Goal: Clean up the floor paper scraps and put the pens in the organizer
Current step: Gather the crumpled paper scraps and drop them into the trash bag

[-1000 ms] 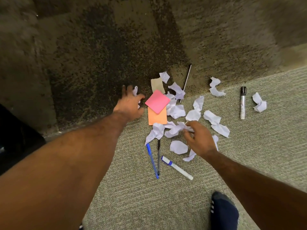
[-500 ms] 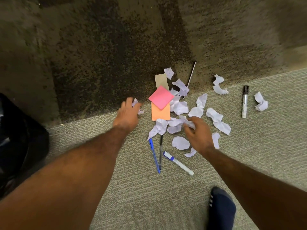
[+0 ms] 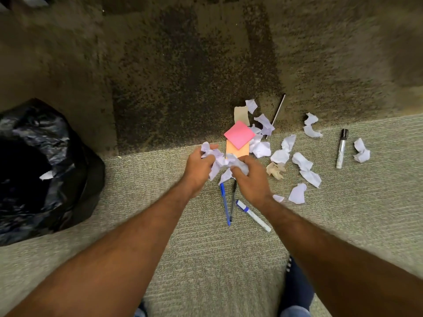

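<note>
My left hand and my right hand are pressed together around a bunch of white paper scraps just above the carpet. Several loose white scraps still lie to the right. A pink sticky note overlaps an orange one behind my hands. A blue pen, a black pen and a white marker with a blue cap lie below my hands. A black-capped marker lies far right. A thin stick pen rests on the dark carpet.
An open black trash bag sits on the floor at the left, with a white scrap inside. A crumpled tan paper lies right of my right hand. My dark-socked foot is at the bottom. No organizer is in view.
Both hands came together and gathered scraps off the carpet into one bunch. The view shifted, bringing the black trash bag further into sight at the left.
</note>
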Demonstrator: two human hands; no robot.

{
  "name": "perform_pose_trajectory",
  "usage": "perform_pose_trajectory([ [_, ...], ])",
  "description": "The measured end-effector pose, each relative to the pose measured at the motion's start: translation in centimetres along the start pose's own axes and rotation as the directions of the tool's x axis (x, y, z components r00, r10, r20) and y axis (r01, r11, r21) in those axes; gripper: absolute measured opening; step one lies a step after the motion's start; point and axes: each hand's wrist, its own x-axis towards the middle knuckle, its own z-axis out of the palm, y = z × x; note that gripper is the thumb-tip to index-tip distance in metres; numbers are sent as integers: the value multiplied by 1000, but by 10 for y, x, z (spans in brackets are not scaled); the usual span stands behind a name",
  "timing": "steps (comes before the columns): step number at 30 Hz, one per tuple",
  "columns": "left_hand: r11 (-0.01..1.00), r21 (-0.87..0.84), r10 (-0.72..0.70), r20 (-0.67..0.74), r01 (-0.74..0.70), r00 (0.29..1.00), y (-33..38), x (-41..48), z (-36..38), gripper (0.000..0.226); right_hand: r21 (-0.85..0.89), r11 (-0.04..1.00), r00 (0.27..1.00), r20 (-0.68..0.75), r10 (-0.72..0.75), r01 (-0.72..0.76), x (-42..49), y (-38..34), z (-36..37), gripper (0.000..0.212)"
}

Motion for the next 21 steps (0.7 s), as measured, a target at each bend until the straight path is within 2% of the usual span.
perform_pose_trajectory([
  [3,980,-200,-1,-7,-1,1000,11,-22,0,28,10,999,999,8,-48,48,-10,-28,12,12],
  [5,968,-248,17,-44,-28,999,18,-36,-2,32,63,996,997,10,-70,70,-19,-50,19,19],
  [9,954,-277,94,-89,-115,992,39,-60,-16,39,349,937,999,37,-25,10,-37,-96,39,40],
  [11,941,-297,133,-117,-163,984,52,-71,-26,43,509,859,999,30,41,-50,-44,-118,48,40],
  [14,919,-330,177,-148,-217,973,69,-85,-44,47,736,663,986,42,160,-139,-50,-155,62,28],
  [17,822,-513,207,-132,-245,969,84,-97,-66,35,882,439,973,82,215,-171,-54,-194,80,34],
  [19,696,-683,182,-131,-221,975,97,-107,-83,45,893,410,970,102,222,-188,-57,-218,94,31],
  [21,652,-716,153,-197,-249,968,108,-114,-105,64,875,439,967,112,229,-205,-61,-241,112,19],
])
